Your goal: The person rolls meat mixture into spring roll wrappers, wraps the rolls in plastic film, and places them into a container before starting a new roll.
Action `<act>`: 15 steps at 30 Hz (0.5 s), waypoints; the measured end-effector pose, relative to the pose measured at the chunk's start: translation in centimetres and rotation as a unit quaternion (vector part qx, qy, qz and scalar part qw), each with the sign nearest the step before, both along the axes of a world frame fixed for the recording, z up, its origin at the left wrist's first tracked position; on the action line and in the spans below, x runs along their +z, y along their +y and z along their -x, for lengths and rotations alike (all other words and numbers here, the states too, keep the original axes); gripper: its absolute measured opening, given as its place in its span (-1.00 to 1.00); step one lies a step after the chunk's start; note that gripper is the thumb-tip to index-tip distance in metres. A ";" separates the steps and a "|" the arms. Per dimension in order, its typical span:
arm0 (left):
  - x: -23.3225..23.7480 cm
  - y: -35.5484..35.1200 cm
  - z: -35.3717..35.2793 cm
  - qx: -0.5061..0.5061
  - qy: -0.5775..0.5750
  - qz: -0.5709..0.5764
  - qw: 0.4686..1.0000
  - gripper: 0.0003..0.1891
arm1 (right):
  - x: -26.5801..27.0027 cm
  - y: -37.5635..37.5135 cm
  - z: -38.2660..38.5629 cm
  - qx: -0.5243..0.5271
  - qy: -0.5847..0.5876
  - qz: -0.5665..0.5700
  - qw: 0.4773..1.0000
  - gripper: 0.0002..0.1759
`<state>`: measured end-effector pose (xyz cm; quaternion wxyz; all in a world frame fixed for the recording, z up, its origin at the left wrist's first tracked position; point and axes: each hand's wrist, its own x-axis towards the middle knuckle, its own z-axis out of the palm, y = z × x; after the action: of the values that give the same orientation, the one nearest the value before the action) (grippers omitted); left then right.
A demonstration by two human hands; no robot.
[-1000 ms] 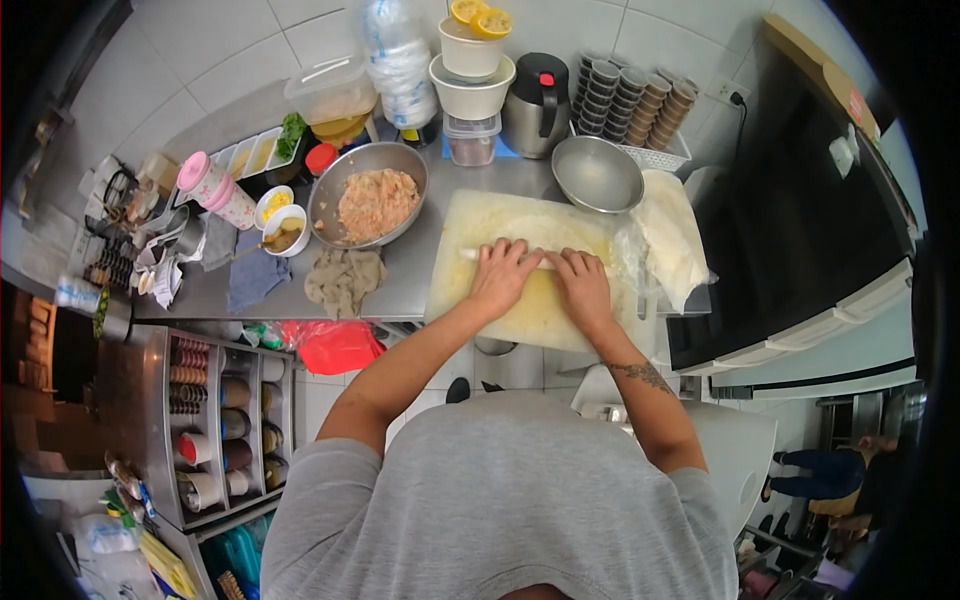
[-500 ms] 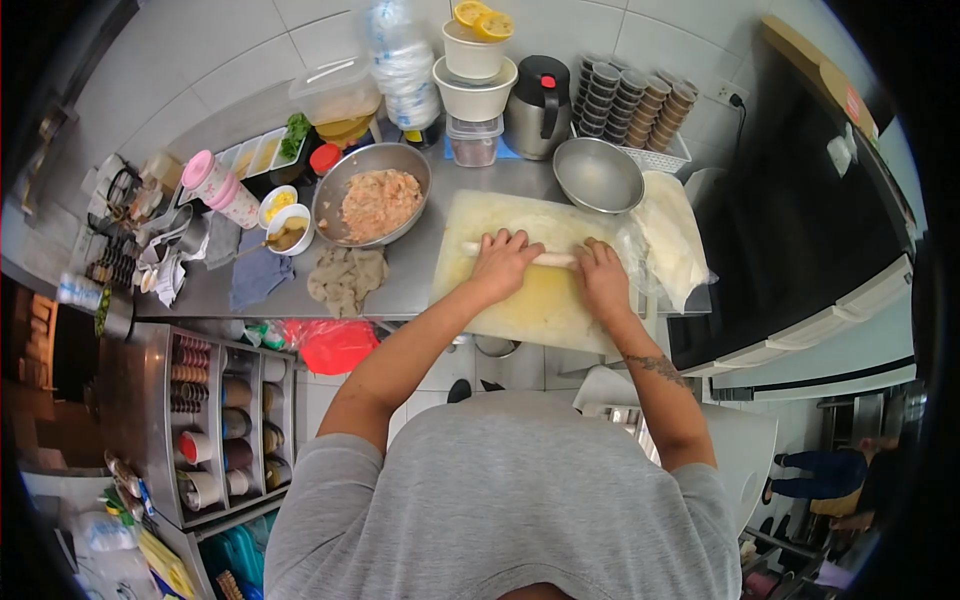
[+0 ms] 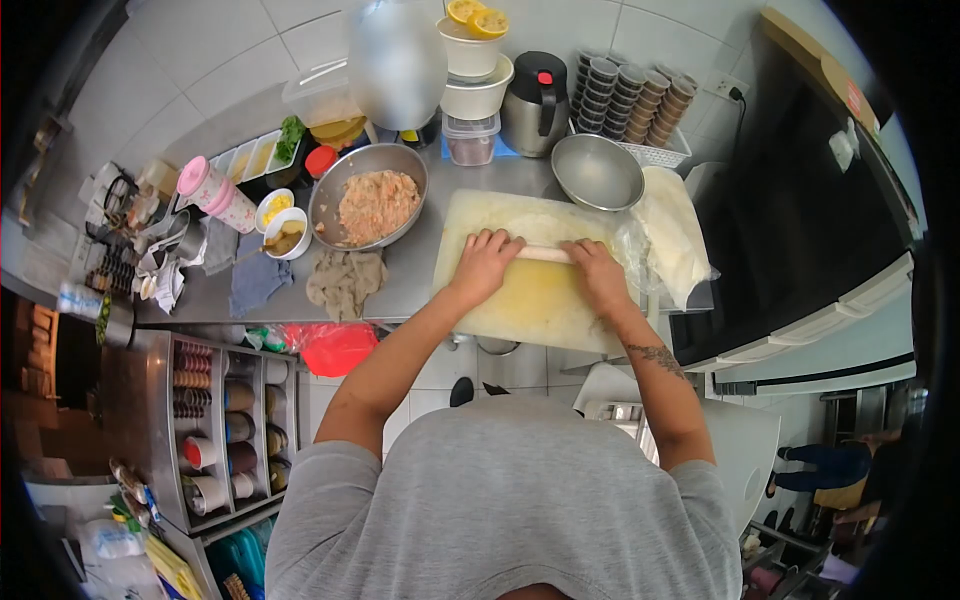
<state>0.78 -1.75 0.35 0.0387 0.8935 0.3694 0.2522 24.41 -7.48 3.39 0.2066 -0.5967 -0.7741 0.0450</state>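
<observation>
A pale, thin roll [image 3: 543, 254] lies across the cutting board [image 3: 530, 320]. My left hand [image 3: 486, 262] rests on the roll's left end with its fingers curled over it. Over the right end are the fingers of my right hand [image 3: 597, 270]. Between the hands the middle of the roll shows. Up and to the left of the board stands a metal bowl of pinkish minced filling [image 3: 378, 206]. Pale sheets in plastic [image 3: 668, 237] lie to the right of the board, below an empty metal bowl [image 3: 598, 172].
Behind the board are stacked white tubs [image 3: 478, 98], a steel jug [image 3: 537, 105] and lidded cups in a basket [image 3: 665, 152]. Left are small sauce bowls [image 3: 287, 233], a crumpled cloth [image 3: 346, 283] and a pink cup [image 3: 232, 205]. Another person [image 3: 825, 466] stands far right.
My left hand has shifted slightly left along the roll, and more of the roll's middle shows. My right hand has moved only a little. A blurred pale shape now covers the stacked plastic at the back.
</observation>
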 end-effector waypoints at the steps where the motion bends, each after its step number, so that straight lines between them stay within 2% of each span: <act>1: 0.0 0.3 0.0 -0.006 0.003 0.007 1.000 -0.56 | -0.1 0.0 -0.1 -0.005 0.005 -0.035 0.999 -0.51; 3: 0.2 0.9 0.1 -0.020 0.010 0.020 1.000 -0.54 | -0.6 -0.1 -0.1 -0.015 0.016 -0.106 0.994 -0.48; 6: 0.5 1.4 0.2 -0.030 0.012 0.060 0.998 -0.53 | -1.1 -0.5 -0.2 0.041 -0.053 -0.130 0.989 -0.44; 9: 0.9 1.7 0.2 -0.029 -0.009 0.070 0.997 -0.53 | -1.3 -0.2 -0.4 0.035 -0.047 -0.139 0.989 -0.43; 12: 1.0 0.7 0.1 0.006 0.022 -0.041 0.999 -0.55 | -0.9 0.5 -0.6 0.048 -0.030 -0.121 0.991 -0.46; 15: 0.7 0.2 0.1 0.005 0.025 -0.063 0.998 -0.56 | -0.1 1.0 -1.0 0.050 -0.012 -0.039 0.998 -0.48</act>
<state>0.68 -1.58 1.10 -0.0285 0.8984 0.3579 0.2530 25.36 -6.45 3.28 0.2180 -0.5493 -0.8065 0.0184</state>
